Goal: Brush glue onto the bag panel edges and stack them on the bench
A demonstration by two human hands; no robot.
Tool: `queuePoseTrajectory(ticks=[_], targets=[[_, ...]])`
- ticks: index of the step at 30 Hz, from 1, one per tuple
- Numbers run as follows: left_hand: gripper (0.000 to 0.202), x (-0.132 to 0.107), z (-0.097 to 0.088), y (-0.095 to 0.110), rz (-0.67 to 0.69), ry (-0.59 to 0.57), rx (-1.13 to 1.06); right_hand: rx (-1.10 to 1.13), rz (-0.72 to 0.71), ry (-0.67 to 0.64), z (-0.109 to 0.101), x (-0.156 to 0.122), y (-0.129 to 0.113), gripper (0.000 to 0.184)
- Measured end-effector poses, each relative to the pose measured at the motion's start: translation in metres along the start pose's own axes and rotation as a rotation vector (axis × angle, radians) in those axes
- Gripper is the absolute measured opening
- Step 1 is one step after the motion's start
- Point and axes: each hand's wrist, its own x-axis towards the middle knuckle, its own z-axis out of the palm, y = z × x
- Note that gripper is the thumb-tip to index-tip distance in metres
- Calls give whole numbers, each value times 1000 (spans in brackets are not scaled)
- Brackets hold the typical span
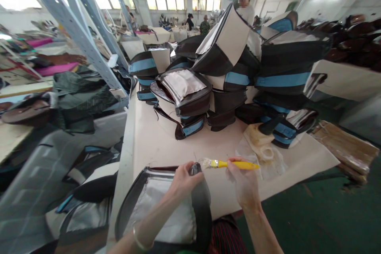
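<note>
the right hand [244, 182] grips a yellow brush [222, 164]; left of it, the left hand [185, 177] pinches the edge of a bag [175, 219].

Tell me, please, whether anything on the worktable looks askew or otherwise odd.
Yes: one black and beige piece leans steeply atop its pile, whereas the silvery-topped piece to its left lies nearly flat.

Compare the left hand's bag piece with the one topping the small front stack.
The left hand grips the near bag piece; no hand touches the stacked bag piece. The near one appears larger; the stacked one, farther back atop others, smaller. Both show black borders and silvery fabric.
</note>
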Motion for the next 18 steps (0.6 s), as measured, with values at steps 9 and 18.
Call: queuePoseTrajectory(ticks=[9,18], targets=[[29,-22,-22,-10,23,-166,-458,26,61,-187,29,10,19,23],[24,-36,-55,20,112,-127,-277,-52,-15,96,-13,45,26,26]])
